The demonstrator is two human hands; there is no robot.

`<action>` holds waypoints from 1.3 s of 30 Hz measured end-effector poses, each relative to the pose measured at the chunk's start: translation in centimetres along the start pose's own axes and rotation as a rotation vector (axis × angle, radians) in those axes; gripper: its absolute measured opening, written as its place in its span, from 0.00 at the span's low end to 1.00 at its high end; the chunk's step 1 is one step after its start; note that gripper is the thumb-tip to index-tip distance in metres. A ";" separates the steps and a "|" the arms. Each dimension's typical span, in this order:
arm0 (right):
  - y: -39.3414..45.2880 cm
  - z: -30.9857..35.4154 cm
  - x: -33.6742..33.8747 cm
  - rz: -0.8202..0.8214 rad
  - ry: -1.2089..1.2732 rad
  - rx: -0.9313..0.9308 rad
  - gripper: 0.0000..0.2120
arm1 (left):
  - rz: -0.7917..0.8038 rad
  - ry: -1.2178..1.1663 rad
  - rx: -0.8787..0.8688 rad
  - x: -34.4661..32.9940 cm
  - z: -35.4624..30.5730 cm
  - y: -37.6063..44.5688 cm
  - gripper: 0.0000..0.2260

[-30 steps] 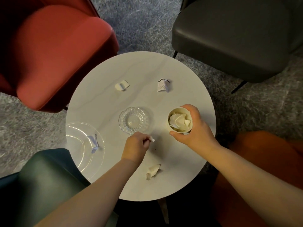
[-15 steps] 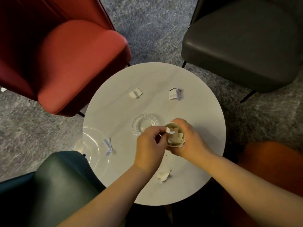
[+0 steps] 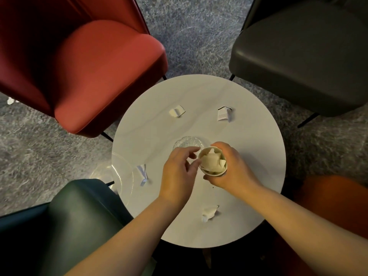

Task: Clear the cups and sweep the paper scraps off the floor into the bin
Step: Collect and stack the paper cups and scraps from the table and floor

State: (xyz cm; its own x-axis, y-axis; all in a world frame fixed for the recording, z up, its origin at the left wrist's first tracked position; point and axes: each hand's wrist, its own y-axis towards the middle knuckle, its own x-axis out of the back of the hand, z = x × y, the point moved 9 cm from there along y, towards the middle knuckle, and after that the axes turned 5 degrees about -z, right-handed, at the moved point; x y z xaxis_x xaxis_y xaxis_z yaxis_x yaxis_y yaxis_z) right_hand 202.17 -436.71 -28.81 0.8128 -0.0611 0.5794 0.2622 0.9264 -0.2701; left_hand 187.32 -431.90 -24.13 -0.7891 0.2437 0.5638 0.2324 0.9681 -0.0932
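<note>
Cup (image 3: 213, 163) sits in the right hand (image 3: 231, 172), just above the middle of the round white bench (image 3: 258, 156); fingers and thumb wrapped round its wall, rim up, tilted a little toward the camera. Cup is stuffed with crumpled white paper.

Left hand (image 3: 179, 172) is just left of cup, fingers loosely spread and part-curled, tips at the cup's rim; holds nothing that I can see. Whether fingertips actually touch the rim: cannot tell.

Relative to cup:
- glass ashtray (image 3: 187, 143) just up-left, touching or nearly so, partly hidden by left hand
- folded scrap (image 3: 177, 111) further up-left, near the far side of bench
- printed scrap (image 3: 224, 114) straight up, near the far edge
- crumpled scrap (image 3: 209, 213) below, on the near side of bench, between the two forearms
- bluish scrap (image 3: 143, 174) to the left, lying at the edge of a clear plate (image 3: 121, 176); plate overhangs the bench's left edge

Around the bench, on grey carpet (image 3: 191, 36): red chair (image 3: 85, 72) up-left of cup, dark grey chair (image 3: 302, 56) up-right, green chair (image 3: 75, 226) down-left, orange seat (image 3: 328, 196) to the right. One white scrap on floor (image 3: 11, 100) far left, beside red chair
</note>
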 end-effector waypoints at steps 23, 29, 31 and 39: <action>-0.1 1.2 -0.4 -0.035 -0.016 -0.020 0.36 | 0.043 0.354 0.591 5.2 19.8 0.5 0.08; -0.2 1.0 -0.2 -0.044 0.005 -0.036 0.33 | -0.098 0.076 0.438 4.8 10.4 1.7 0.03; -0.2 0.5 -0.2 -0.046 0.011 -0.052 0.34 | -0.096 -0.054 0.345 4.0 6.4 1.7 0.06; -0.3 0.0 -0.5 -0.028 0.100 -0.080 0.33 | 0.147 0.073 -0.047 -1.8 -1.5 1.2 0.05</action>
State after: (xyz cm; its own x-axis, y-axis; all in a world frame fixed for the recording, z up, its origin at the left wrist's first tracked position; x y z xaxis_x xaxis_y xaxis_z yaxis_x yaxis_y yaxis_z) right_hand 201.72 -436.95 -29.01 0.8514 -0.1266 0.5090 0.3226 0.8915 -0.3179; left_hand 189.82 -431.29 -24.04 -0.7017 0.3761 0.6051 0.3699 0.9182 -0.1417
